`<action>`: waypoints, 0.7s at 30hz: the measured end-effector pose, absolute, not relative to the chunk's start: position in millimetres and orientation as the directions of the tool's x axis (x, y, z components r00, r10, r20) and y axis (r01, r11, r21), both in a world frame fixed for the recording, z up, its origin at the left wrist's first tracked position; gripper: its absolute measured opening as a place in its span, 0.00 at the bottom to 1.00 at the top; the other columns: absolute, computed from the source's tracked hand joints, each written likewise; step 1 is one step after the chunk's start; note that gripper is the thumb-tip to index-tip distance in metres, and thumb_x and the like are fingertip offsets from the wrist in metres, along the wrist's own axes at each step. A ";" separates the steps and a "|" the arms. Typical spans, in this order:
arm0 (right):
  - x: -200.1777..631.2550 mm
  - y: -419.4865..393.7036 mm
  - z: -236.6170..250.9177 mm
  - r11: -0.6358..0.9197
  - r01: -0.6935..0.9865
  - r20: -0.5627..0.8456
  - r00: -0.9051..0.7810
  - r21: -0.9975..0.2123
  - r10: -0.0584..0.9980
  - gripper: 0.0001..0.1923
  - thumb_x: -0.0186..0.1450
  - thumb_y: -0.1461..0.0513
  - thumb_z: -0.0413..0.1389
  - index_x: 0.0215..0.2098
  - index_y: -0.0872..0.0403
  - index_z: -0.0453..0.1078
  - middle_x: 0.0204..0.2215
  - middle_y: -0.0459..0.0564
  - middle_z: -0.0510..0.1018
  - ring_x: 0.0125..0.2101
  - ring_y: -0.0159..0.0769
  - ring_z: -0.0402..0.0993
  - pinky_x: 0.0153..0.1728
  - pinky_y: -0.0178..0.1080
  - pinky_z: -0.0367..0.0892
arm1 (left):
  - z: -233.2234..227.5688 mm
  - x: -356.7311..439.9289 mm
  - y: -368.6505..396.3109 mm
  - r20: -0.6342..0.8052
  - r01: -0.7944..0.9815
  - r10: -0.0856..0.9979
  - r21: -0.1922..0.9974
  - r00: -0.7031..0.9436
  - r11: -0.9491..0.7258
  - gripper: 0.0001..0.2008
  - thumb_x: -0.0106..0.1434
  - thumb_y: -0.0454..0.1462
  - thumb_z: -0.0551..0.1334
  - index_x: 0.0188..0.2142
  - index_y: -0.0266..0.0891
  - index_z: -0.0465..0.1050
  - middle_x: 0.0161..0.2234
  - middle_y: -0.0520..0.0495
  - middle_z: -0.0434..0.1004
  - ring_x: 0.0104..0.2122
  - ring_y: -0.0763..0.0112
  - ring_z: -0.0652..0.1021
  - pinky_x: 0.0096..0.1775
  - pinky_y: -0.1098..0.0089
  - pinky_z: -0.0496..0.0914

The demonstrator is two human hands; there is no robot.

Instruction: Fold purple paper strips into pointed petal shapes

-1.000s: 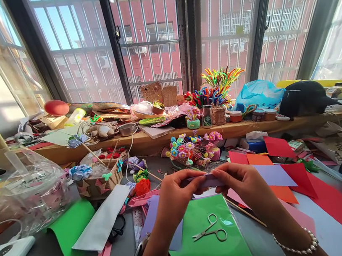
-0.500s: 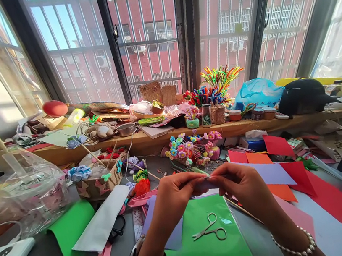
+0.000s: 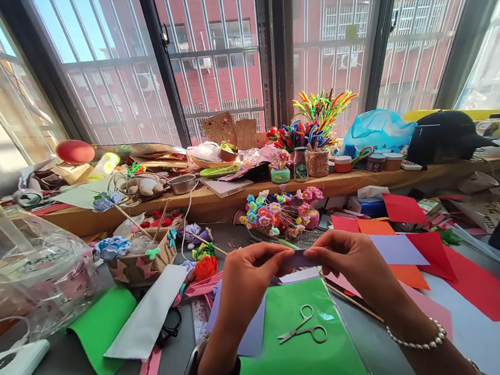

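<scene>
Between my two hands is a small strip of purple paper, held up above the table. My left hand pinches its left end between thumb and fingers. Its right end is in the pinch of my right hand. Part of the strip is hidden behind the fingers. Below the hands, small metal scissors lie with blades pointing left on a glossy green sheet. A purple paper sheet lies partly under my left forearm.
Red paper, orange paper and lilac paper spread at the right. A folded white paper and a green sheet lie left. Crocheted flowers stand behind the hands; a ledge with pipe cleaners runs below the window.
My fingertips have drawn slightly apart, so more of the purple strip shows between them. The camera view has shifted a little.
</scene>
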State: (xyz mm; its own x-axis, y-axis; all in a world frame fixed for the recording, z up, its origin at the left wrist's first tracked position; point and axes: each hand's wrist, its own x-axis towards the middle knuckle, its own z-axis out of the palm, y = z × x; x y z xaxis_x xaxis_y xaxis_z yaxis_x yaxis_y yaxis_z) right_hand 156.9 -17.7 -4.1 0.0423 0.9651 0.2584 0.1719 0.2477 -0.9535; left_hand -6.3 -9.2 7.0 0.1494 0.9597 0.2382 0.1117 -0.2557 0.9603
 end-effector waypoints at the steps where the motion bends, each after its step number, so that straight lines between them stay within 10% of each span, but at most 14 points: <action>1: 157.7 -17.1 -4.1 0.246 0.154 0.252 0.025 -0.957 0.967 0.11 0.50 0.56 0.59 0.20 0.56 0.70 0.11 0.42 0.68 0.14 0.26 0.61 0.16 0.30 0.55 | 6.9 -6.9 -9.0 0.244 0.113 0.959 0.959 0.147 -0.261 0.05 0.48 0.37 0.64 0.25 0.38 0.76 0.23 0.51 0.77 0.23 0.72 0.76 0.25 0.77 0.70; 21: 166.8 -8.7 -10.1 0.391 0.251 0.388 -0.063 -0.886 0.920 0.11 0.57 0.56 0.53 0.30 0.56 0.70 0.24 0.46 0.76 0.25 0.31 0.70 0.25 0.31 0.63 | 5.9 -9.2 -4.7 0.387 0.315 0.910 0.854 0.148 -0.414 0.07 0.53 0.38 0.60 0.28 0.38 0.75 0.26 0.51 0.78 0.26 0.70 0.76 0.28 0.76 0.69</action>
State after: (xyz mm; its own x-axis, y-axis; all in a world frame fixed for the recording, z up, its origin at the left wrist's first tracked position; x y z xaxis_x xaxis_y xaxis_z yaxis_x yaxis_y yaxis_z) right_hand 166.8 -8.7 -10.1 -0.0634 0.9196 0.3877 0.2507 0.3907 -0.8857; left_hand -9.2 -4.7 5.9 0.1484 0.9101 0.3870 0.3154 -0.4145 0.8537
